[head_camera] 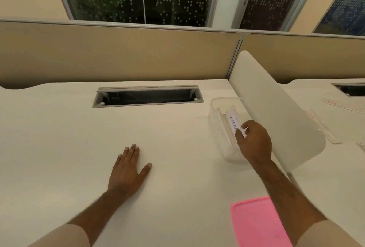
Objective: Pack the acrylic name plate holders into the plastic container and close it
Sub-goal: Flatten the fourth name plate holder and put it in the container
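A clear plastic container (218,108) stands open on the white desk, right of centre, against a side divider. Inside it leans an acrylic name plate holder (232,117) with a handwritten white card. My right hand (254,142) pinches the near end of that holder over the container. My left hand (128,165) lies flat on the desk, fingers straight, holding nothing. The pink lid (256,223) lies flat at the near right of the desk. More clear holders (322,126) lie on the neighbouring desk beyond the divider.
A white curved divider panel (276,108) stands between the two desks, right beside the container. An open cable tray slot (148,96) is cut into the desk at the back. Beige partition walls (118,53) close off the far edge.
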